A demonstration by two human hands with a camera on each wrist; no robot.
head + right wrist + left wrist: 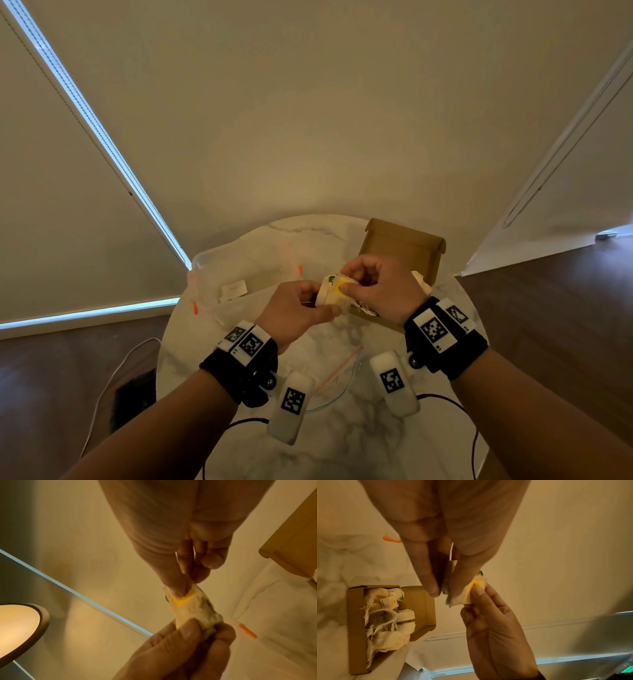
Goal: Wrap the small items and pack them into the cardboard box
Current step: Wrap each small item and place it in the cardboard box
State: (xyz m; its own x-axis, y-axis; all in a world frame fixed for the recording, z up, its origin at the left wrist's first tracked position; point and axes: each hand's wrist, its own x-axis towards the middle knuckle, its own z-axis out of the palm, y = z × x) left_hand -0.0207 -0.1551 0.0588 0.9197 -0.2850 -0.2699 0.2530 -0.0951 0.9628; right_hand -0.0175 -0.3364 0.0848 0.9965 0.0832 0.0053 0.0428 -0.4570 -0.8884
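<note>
A small tea bag (330,294) in pale paper with a yellow tag (337,286) hangs above the marble table (342,428), held between both hands. My left hand (322,301) pinches its lower end; in the left wrist view the thumb and finger of the left hand (443,591) close on the tea bag (462,599). My right hand (347,281) pinches the top at the tag, and in the right wrist view its thumb lies on the yellow tag (181,599). The open cardboard box (404,243) stands just behind my hands. The box (356,615) holds several wrapped tea bags (390,622).
A clear plastic tub (239,274) with orange latches stands at the table's back left. A clear zip bag (339,373) lies near the front edge, between my wrists. Cables trail off the table's front. A lit lamp (17,626) shows in the right wrist view.
</note>
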